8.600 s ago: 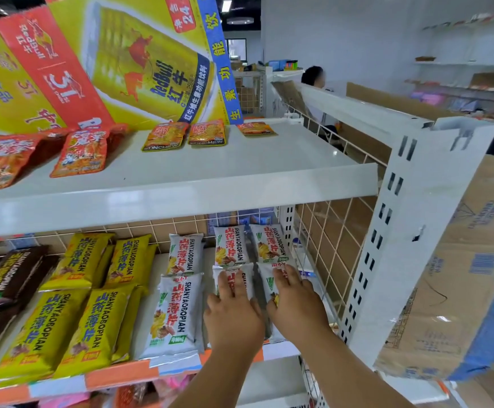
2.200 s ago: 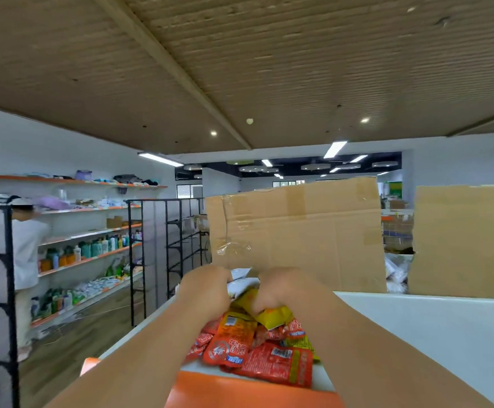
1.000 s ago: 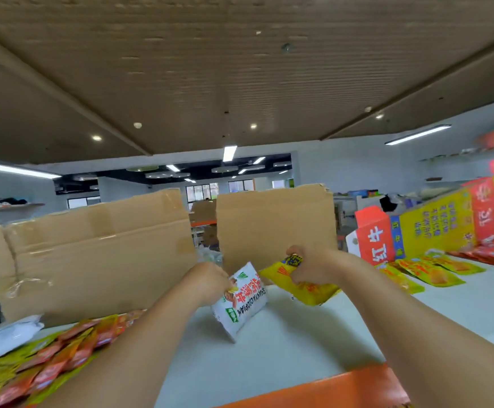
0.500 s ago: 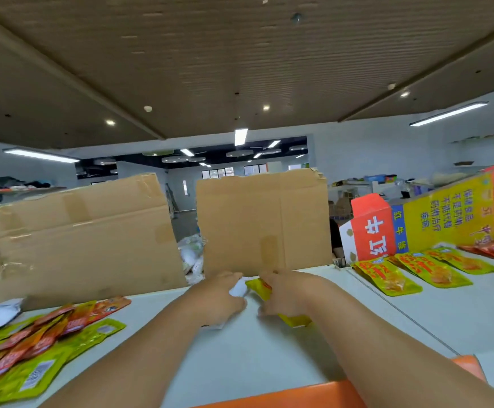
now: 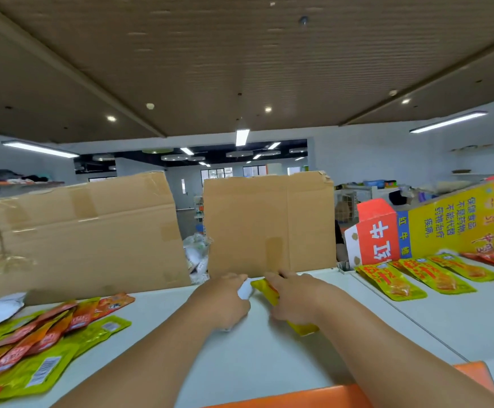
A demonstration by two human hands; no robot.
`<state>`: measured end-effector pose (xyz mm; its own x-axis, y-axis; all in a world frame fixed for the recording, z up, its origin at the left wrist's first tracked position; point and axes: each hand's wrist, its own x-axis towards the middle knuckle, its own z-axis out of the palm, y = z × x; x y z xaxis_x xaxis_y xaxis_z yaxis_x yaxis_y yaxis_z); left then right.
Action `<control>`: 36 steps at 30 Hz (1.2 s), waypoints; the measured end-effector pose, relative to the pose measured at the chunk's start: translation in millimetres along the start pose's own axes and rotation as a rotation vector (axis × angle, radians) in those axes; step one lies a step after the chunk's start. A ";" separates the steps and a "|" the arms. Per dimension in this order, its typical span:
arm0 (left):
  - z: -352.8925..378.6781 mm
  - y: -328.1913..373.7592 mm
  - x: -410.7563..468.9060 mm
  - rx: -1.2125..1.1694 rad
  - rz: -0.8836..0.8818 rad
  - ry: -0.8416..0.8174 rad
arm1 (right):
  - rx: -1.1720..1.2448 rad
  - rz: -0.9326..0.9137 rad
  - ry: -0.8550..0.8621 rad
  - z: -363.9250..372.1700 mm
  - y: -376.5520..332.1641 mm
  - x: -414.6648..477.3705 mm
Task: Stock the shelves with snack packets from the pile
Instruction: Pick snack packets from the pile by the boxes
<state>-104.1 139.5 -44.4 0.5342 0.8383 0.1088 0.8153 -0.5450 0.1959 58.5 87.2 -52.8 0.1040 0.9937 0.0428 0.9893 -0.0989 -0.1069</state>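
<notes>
White shelf top (image 5: 240, 363): left hand (image 5: 225, 301) grips white snack packet (image 5: 244, 290), right hand (image 5: 296, 298) presses flat-fingered on yellow snack packet (image 5: 265, 288); packet pile (image 5: 42, 343) at 8 o'clock.

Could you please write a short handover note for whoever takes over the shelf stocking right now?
Left hand: fingers curled on a white packet, down at the white shelf top.
Right hand: lies over a yellow packet on the shelf top; grip unclear.
Done: a row of yellow packets lies at the right.
Left: place these two, then stock the pile at the left.
</notes>
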 end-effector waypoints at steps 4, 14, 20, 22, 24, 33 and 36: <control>2.4 -8.5 3.7 0.043 0.013 0.005 | -0.046 0.033 -0.021 -1.2 -6.0 -3.1; 2.2 -27.0 1.9 -0.025 0.135 0.013 | -0.115 0.239 0.052 5.7 -28.1 -16.3; 6.3 -17.7 6.7 -0.067 0.200 -0.004 | -0.174 0.384 0.046 7.2 -44.0 -38.7; 5.9 -11.3 2.9 -0.062 0.252 -0.031 | -0.184 0.413 0.033 5.8 -48.5 -50.6; 7.8 -6.0 -0.8 -0.092 0.271 -0.017 | -0.187 0.441 0.033 1.6 -52.8 -63.3; -6.5 45.0 -38.1 -0.258 0.539 0.318 | -0.289 0.610 0.313 -45.1 -22.9 -166.0; -6.4 73.4 -43.2 -0.317 0.623 0.341 | -0.308 0.708 0.357 -62.7 0.3 -212.2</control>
<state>-68.8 63.4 -28.5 0.7327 0.3653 0.5742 0.2567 -0.9297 0.2640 43.2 -127.0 0.4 0.6838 0.6203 0.3843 0.6567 -0.7527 0.0463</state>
